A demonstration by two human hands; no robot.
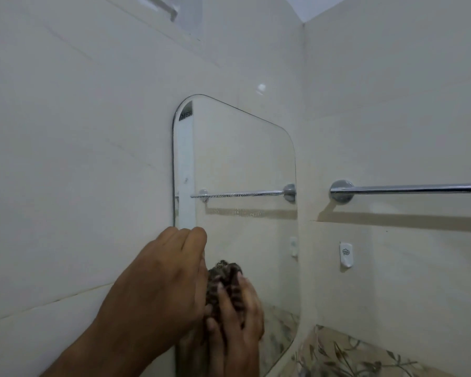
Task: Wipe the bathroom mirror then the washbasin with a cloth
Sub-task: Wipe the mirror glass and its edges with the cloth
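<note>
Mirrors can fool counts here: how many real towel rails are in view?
1: the towel rail right of the mirror. The bar inside the mirror is its reflection. Others may be out of view.

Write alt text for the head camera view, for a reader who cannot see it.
A hand presses a dark patterned cloth against the lower left of a rounded wall mirror, which reflects it. A chrome towel rail hangs on the adjoining wall to the right.
</note>
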